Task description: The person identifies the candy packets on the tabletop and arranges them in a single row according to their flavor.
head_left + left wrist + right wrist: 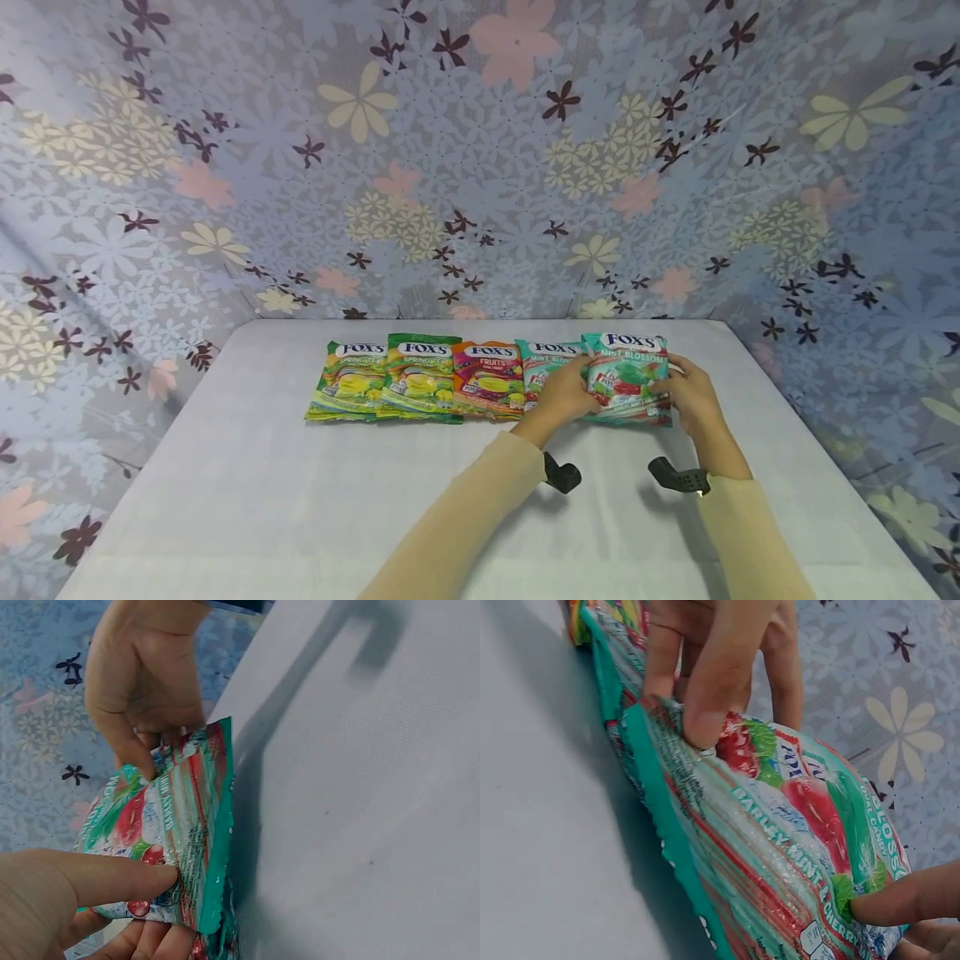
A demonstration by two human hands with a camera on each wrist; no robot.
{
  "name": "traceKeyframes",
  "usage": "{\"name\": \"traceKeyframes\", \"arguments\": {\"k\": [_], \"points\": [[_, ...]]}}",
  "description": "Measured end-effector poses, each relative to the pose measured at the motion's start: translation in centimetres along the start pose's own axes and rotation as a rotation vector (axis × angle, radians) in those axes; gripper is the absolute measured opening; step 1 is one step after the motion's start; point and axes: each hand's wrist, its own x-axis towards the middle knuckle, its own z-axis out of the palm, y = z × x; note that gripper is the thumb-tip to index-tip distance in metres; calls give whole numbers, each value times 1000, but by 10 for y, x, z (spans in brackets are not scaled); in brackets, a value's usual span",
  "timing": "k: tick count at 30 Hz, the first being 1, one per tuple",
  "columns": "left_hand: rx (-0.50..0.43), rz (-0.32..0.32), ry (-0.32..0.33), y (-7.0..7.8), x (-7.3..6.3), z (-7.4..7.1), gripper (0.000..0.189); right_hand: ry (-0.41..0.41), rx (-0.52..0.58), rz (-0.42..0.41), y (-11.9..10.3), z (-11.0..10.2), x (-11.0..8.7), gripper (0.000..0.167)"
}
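Observation:
Both hands hold a teal Fox's Mint Blossom candy bag (pixel 626 392) at the right end of a row of bags. My left hand (pixel 566 392) pinches its left side, thumb on the front and fingers behind, as the left wrist view shows. On its right side, my right hand (pixel 693 400) grips the edge with the thumb over the front (pixel 900 900). A second teal Mint Blossom bag (pixel 534 375) is directly left of the held one, partly covered by my left hand. The held bag slightly overlaps it.
Further left in the row lie an orange and purple Fox's Fruits bag (pixel 487 383) and two green Fox's Spring Tea bags, one in the middle (pixel 422 379) and one at the left end (pixel 348 383). White cloth covers the table (pixel 262 500). Flowered fabric (pixel 480 208) hangs behind and beside it.

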Motion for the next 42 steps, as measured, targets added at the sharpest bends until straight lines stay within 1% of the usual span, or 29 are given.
{"name": "traceKeyframes", "arguments": {"k": [5, 10, 16, 20, 24, 26, 31, 38, 42], "points": [[76, -27, 33, 4, 1, 3, 81, 12, 18, 13, -2, -2, 7, 80], [142, -39, 75, 4, -1, 6, 79, 25, 74, 47, 0, 1, 14, 80], [214, -19, 119, 3, -2, 12, 74, 71, 129, 126, 9, 6, 25, 82], [227, -10, 136, 2, -2, 17, 70, 60, 141, 146, 14, 8, 30, 82], [278, 0, 143, 1, -3, 21, 65, 31, 106, 148, 18, 7, 31, 79], [310, 6, 145, 1, -3, 23, 63, 29, 80, 150, 19, 8, 32, 78], [355, 21, 140, 1, -3, 26, 57, 47, 18, 154, 20, 8, 32, 75], [405, 51, 146, 0, -6, 29, 55, 89, -80, 126, 19, 11, 31, 68], [429, 64, 154, 0, -7, 32, 50, 113, -104, 104, 19, 13, 30, 66]]}}
